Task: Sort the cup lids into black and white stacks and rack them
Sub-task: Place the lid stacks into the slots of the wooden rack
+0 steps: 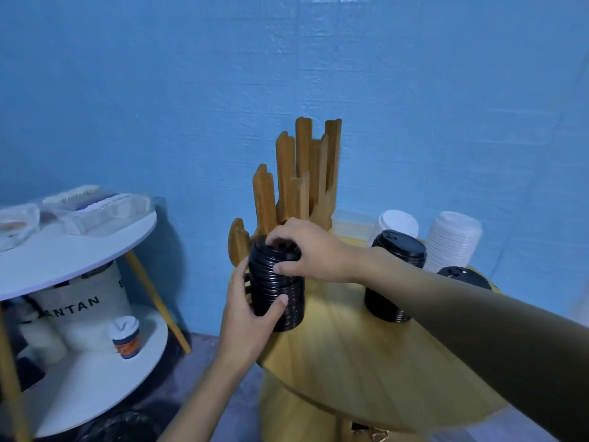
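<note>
a tall stack of black lids (276, 288) stands at the left edge of the round wooden table (350, 362), just in front of the wooden rack (299, 180) with its upright slats. the left hand (251, 311) is closed around the lower half of this stack, thumb in front, fingers behind. the right hand (306, 250) presses on the top of it, fingers over the upper lid and thumb on the side. so both hands are clamped on the same stack.

a second black stack (395, 275) stands nearer the middle of the table, partly behind the right forearm. one more black lid (462, 275) shows near the right edge. two white stacks (455, 244) stand at the far edge, close to the wall.

the lids look like thin plastic, so i think the stack is light but not stiff: it can bend in the middle or slide apart if held only at one end. holding it at bottom and top together, as now, seems the safest way. the surface looks smooth and a little slippery.

on the lower shelf of the white side table (79, 250) at the left, a pale container (86, 301) shows the letters "antan"; the beginning is hidden. a small cup (125, 338) beside it has a label that i cannot read.
</note>
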{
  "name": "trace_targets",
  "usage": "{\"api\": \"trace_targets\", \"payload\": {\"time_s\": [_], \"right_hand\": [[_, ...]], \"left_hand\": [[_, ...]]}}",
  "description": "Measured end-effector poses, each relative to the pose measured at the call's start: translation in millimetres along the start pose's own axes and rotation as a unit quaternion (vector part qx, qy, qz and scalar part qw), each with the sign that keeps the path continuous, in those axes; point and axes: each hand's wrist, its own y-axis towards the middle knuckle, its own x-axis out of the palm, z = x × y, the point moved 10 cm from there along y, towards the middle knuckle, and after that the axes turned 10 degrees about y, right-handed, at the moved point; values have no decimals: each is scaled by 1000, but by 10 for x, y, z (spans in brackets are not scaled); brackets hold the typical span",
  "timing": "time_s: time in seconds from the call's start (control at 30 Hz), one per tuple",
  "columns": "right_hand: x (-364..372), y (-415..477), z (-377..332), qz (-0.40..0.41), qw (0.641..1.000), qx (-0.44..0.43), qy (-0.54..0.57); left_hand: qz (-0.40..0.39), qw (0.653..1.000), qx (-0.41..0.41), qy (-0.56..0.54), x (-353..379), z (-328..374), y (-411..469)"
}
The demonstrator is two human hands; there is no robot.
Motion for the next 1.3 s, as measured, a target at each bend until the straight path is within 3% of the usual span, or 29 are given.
{"api": "trace_targets", "payload": {"time_s": [0.17, 0.33, 0.57, 0.7, 0.87, 0.97, 1.03, 1.1, 1.17, 1.23, 1.3], "right_hand": [[-370, -288, 322, 32, 997, 52, -57], [-665, -302, 650, 70, 956, 77, -275], [-883, -182, 963, 83, 940, 112, -312], [-1008, -411, 917, 130, 950, 97, -268], [-1151, -1220, 840, 261, 954, 81, -123], [-1230, -1856, 1195, 349, 928, 120, -40], [-1259, -2237, 1598, 397, 895, 201, -30], [-1229, -2525, 2000, 406, 864, 296, -5], [-1107, -2652, 2294, 385, 848, 351, 93], [-949, -2655, 2461, 362, 832, 361, 215], [-856, -2632, 2559, 349, 825, 356, 265]], "left_hand": [[-35, 999, 32, 15, 476, 219, 61], [-72, 996, 36, 28, 989, 344, 310], [-98, 994, 30, 45, 1382, 408, 657], [-86, 994, 31, 59, 1297, 439, 589], [-63, 991, 75, 91, 1056, 654, 113], [-116, 987, 89, 70, 1161, 816, -287], [-158, 981, 95, 65, 1338, 928, -492], [-198, 972, 103, 71, 1575, 1031, -619], [-234, 965, 97, 70, 1847, 1091, -693], [-270, 956, 84, 72, 2136, 1099, -751], [-313, 945, 60, 73, 2393, 1115, -809]]}}
